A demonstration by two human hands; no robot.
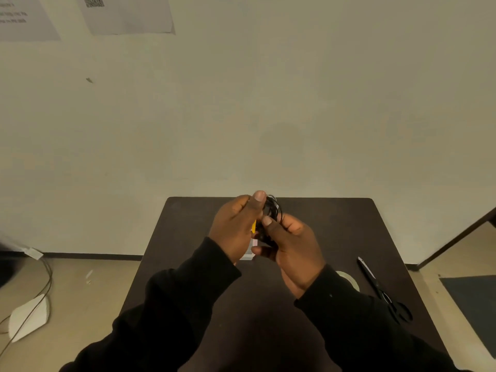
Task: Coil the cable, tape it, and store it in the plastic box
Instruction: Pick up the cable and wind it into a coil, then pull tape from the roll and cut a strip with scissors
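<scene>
A thin black cable (272,210) is wound into a small coil that both hands hold above the dark table (335,229). My left hand (234,226) grips its left side, thumb up on top of the coil. My right hand (294,247) pinches it from the right and below. A small yellow piece (253,226) shows between the hands. A pale box-like object (249,251) lies on the table under the hands, mostly hidden. A roll of tape (349,280) lies flat by my right sleeve.
Black scissors (383,291) lie along the table's right side. The table stands against a plain wall. On the floor at the left are a loose wire (43,288) and a white sheet (29,315). A dark mat (472,304) lies at the right.
</scene>
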